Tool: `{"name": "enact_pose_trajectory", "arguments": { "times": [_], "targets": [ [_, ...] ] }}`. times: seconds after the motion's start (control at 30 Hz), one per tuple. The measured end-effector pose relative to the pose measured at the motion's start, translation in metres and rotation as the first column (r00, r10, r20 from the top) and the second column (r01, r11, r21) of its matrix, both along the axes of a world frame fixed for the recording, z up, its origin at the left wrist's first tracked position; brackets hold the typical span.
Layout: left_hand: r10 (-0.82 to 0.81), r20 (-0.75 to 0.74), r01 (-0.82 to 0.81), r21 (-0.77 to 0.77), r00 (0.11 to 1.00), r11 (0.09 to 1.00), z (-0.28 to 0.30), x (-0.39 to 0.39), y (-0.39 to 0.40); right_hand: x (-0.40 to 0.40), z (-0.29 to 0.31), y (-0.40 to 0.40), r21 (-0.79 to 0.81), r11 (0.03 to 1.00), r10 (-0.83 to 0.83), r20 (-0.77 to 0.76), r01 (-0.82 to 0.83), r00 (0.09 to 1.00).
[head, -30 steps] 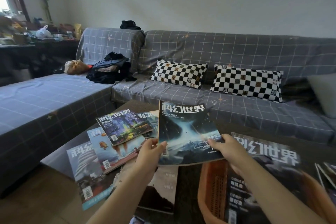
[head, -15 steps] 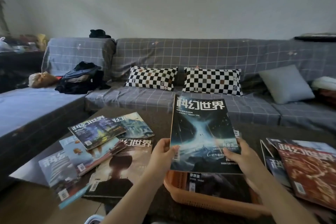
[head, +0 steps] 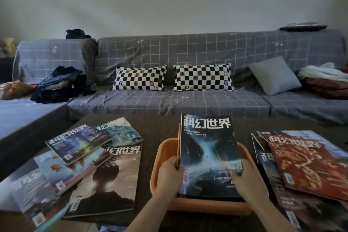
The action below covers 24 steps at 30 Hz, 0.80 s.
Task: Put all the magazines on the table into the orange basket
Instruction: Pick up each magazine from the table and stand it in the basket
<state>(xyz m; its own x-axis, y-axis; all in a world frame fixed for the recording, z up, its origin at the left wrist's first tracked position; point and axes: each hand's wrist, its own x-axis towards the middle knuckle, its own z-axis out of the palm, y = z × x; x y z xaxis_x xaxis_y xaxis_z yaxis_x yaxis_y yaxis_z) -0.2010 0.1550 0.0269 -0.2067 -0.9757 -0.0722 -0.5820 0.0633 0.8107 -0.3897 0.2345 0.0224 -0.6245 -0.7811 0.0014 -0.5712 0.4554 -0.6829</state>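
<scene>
I have both hands on one magazine point(head: 208, 153), a dark blue cover with a pale swirl and large white title characters. My left hand point(head: 170, 177) is clamped on its lower left edge, thumb across the cover by the spine, and my right hand point(head: 248, 181) is closed on its lower right corner, thumb on the cover. The magazine stands tilted, its lower end down inside the orange basket point(head: 163, 151) and its top end leaning away toward the far side, rising above the basket's rim. Just behind it on the left, the edge of at least one more magazine shows inside the basket.

The basket sits on the dark table point(head: 160, 128), near the middle of its near edge. To the left lies a loose overlapping pile: a cover with a dark silhouetted head point(head: 111, 181), a purple-blue cover point(head: 79, 142) on top of a light blue cover point(head: 69, 169), a teal one point(head: 120, 131) further back, and a pale one point(head: 32, 194) hanging over the near left edge. To the right of the basket lies another heap, topped by a red cover point(head: 308, 164), with darker covers under it.

Beyond the table runs a grey checked sofa point(head: 188, 52) holding two black-and-white chequered cushions point(head: 139, 78) and a plain grey cushion point(head: 275, 75).
</scene>
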Motion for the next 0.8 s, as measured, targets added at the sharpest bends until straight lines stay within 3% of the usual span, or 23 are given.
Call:
{"name": "enact_pose_trajectory", "arguments": {
  "times": [0.1,0.27,0.43,0.6,0.8],
  "targets": [
    [-0.055,0.073,0.057,-0.034,0.996,0.998,-0.003,-0.001,-0.001,-0.001,-0.004,-0.002,0.033,0.999,0.010,-0.057,-0.009,0.998],
    [-0.067,0.092,0.072,-0.045,0.993,0.996,-0.007,0.001,-0.003,0.000,-0.005,-0.004,0.023,0.998,0.054,0.108,-0.057,0.993],
    [-0.038,0.054,0.040,-0.029,0.998,0.999,-0.012,0.001,-0.003,0.000,-0.002,-0.004,0.055,0.998,0.030,0.178,-0.040,0.984],
    [-0.011,-0.012,0.012,0.053,1.000,0.999,-0.012,0.001,-0.004,-0.002,0.001,-0.006,0.079,0.996,0.018,0.372,-0.051,0.928],
    [-0.080,-0.136,0.110,0.233,0.988,0.966,-0.004,-0.001,-0.008,-0.008,0.001,-0.013,0.083,0.996,-0.028,0.514,-0.017,0.857]
  ]
}}
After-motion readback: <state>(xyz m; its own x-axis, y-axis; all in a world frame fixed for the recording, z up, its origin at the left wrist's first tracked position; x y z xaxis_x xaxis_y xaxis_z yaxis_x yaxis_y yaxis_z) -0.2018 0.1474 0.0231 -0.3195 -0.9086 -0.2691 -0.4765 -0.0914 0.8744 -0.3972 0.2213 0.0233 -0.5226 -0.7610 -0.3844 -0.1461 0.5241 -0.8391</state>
